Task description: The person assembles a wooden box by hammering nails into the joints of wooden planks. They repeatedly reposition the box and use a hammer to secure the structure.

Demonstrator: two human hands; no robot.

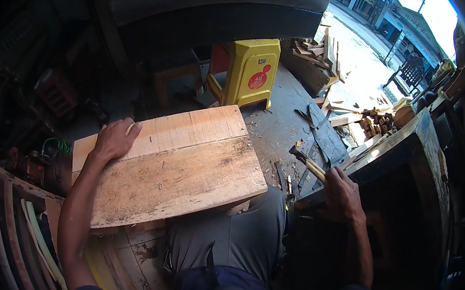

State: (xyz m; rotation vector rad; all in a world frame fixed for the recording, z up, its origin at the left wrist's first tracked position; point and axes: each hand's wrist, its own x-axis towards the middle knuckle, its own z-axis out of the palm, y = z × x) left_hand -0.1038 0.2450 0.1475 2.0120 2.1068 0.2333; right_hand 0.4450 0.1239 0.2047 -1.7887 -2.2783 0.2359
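Across my lap lies a pale wooden panel [184, 177] made of two planks set side by side, with a dark seam between them. A few nails [159, 186] show on its face, and nail heads dot the right end. At the panel's far left edge is my left hand [116, 138], its fingers curled over the rim. My right hand [342, 190] is closed round the light wooden handle of a hammer [315, 168]. The hammer's dark head points up and left, to the right of the panel and apart from it. What lies beneath the panel is mostly hidden.
Beyond the panel stands a yellow plastic stool [252, 74], beside a low wooden stool [177, 75]. Scrap wood [319, 58] is heaped at the far right. Dark sheet scraps [323, 134] litter the floor. A wooden frame [397, 144] rises on my right; long strips [39, 238] stand at my left.
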